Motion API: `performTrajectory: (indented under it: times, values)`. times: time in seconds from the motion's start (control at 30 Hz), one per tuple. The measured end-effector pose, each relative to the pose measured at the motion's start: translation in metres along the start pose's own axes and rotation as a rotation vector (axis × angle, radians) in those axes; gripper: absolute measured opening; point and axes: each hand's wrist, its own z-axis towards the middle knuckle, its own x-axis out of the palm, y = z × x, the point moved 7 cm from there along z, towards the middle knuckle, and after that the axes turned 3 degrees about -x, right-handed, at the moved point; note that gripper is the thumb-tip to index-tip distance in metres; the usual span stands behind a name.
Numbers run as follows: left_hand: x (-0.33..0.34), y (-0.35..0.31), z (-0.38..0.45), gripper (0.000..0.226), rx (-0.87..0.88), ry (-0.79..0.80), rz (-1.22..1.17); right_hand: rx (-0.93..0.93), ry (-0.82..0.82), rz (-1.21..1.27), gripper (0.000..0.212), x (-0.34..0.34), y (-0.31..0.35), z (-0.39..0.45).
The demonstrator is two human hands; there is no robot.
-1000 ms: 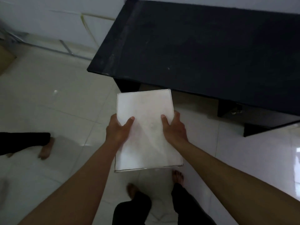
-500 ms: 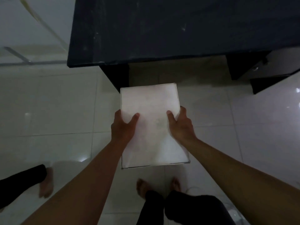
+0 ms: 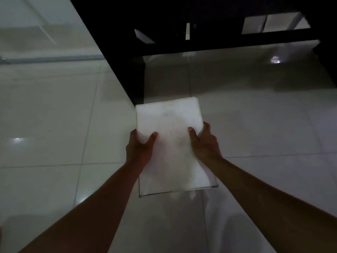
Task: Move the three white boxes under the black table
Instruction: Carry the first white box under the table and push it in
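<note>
I hold one flat white box point(image 3: 169, 125) low over the tiled floor, its far edge level with the front of the black table point(image 3: 116, 33). My left hand point(image 3: 139, 147) grips its left side, thumb on top. My right hand point(image 3: 205, 143) grips its right side the same way. The table's dark underside and front left leg point(image 3: 135, 79) rise just beyond the box, and the floor under the table lies ahead. No other white boxes are in view.
Glossy white floor tiles point(image 3: 54, 115) stretch to the left and right. A black crossbar point(image 3: 228, 41) runs under the table at the back, with a pale wall point(image 3: 269, 24) showing behind it.
My view has dropped much lower and closer to the table. The box came down with both hands towards the floor at the table's front. The feet have left the view.
</note>
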Motion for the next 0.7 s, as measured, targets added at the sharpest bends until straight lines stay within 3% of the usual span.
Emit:
performTrajectory:
  times: [0.23,0.57,0.7]
  values:
    - [0.059,0.061,0.067,0.065,0.057,-0.031,-0.015,-0.047,-0.029,0.023,0.062,0.073,-0.059,0.060]
    - [0.087,0.096,0.091,0.068,0.063,-0.012,0.001,-0.075,-0.046,-0.002,0.067,0.101,-0.086,0.078]
    - [0.092,0.091,0.088,0.087,0.151,0.052,0.091,-0.196,-0.057,-0.029,0.075,0.105,-0.078,0.071]
